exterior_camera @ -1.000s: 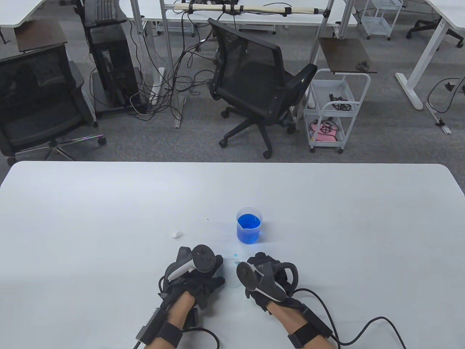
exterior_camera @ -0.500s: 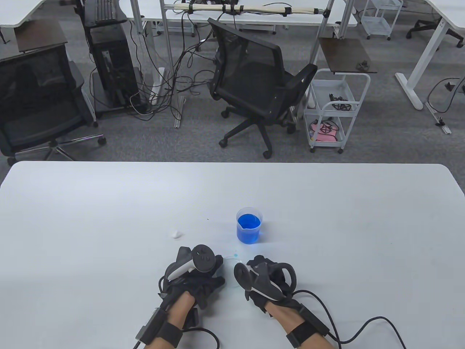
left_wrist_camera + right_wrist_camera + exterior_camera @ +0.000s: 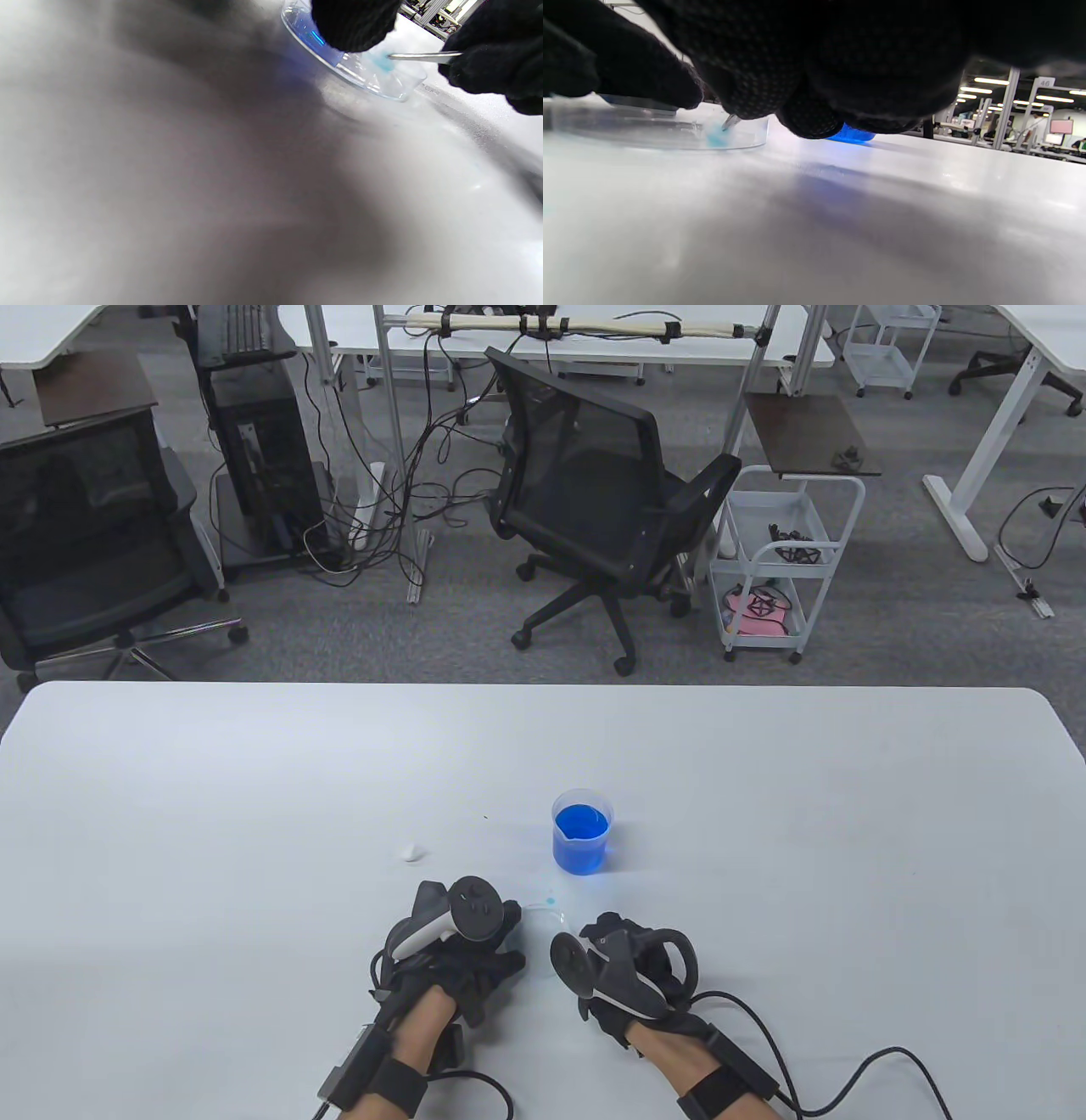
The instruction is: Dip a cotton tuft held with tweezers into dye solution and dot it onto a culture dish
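Since half a second ago, the right hand (image 3: 624, 976) in its black knitted glove has slid a little back toward the person, while the left hand (image 3: 458, 950) stayed where it was. Between them lies the shallow round dish of clear plastic (image 3: 543, 937), on the smooth white table (image 3: 254, 780). In the left wrist view, the right hand's fingers pinch the thin metal tweezers (image 3: 424, 56), and the tips clamp a small soft tuft of cotton (image 3: 382, 62), now wet and pale blue. The tuft is inside the dish, low against its floor; I cannot tell if it really touches. One fingertip of the left hand (image 3: 354, 23) rests at the dish rim, the fingers seem curled down beside it, but if they really grip the wall I cannot tell. Beyond the dish stands the small clear plastic beaker with bright blue dye solution (image 3: 582, 831), upright and apart from both hands. To the left lies a small white cotton piece (image 3: 413, 853).
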`<act>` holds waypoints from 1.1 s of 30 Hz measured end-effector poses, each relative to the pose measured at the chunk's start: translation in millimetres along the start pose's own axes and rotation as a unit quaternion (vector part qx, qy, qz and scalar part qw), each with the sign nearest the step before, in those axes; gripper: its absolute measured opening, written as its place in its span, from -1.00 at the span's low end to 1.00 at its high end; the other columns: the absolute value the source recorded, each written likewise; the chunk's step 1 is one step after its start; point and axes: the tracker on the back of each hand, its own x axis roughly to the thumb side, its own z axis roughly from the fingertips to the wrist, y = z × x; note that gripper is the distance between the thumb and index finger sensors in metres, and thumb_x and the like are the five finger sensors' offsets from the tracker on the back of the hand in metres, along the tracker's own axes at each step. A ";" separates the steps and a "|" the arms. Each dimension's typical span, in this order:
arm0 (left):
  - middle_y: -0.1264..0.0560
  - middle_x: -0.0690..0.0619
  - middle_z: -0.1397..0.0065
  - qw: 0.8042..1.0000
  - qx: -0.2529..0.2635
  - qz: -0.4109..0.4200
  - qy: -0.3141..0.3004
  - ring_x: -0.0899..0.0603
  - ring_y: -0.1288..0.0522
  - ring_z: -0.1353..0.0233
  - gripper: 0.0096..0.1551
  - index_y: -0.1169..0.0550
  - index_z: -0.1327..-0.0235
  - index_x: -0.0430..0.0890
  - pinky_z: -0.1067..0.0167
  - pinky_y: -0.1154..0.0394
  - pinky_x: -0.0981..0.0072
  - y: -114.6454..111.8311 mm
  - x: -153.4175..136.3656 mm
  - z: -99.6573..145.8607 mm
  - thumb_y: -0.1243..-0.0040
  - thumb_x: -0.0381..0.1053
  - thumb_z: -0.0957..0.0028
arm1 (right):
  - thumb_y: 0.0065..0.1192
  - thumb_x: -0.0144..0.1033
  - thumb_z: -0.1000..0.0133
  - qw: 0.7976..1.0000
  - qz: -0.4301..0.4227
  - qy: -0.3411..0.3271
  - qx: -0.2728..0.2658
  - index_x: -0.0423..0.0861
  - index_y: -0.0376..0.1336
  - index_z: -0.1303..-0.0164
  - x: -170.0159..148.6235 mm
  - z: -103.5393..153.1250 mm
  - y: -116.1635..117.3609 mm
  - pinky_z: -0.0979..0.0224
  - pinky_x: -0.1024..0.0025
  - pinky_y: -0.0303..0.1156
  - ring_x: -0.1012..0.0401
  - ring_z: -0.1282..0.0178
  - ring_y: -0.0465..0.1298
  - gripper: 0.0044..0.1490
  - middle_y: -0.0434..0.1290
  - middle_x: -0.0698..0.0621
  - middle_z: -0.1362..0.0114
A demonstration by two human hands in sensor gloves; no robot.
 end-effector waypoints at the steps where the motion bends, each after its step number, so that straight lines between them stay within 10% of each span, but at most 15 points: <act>1: 0.25 -0.34 -0.76 1.000 0.000 0.000 0.000 -0.55 0.28 -0.61 -0.18 0.05 -0.69 0.06 -0.33 0.27 -0.62 0.0 0.0 0.0 -0.03 0.17 -0.32 | 0.51 -0.26 0.32 1.000 -0.001 0.000 0.000 -0.32 0.69 0.40 0.3 -0.3 -0.4 0.50 0.33 0.66 0.20 0.50 0.66 -0.50 0.70 -0.29 0.15; 33: 0.25 -0.35 -0.76 1.000 0.000 -0.001 0.002 -0.55 0.28 -0.61 -0.17 0.06 -0.69 0.06 -0.33 0.27 -0.62 0.8 0.0 0.1 -0.03 0.16 -0.32 | 0.51 -0.26 0.32 0.998 -0.042 -0.007 -0.044 -0.32 0.68 0.39 0.9 9.2 -33.4 0.50 0.33 0.66 0.20 0.51 0.66 -0.50 0.70 -0.30 0.15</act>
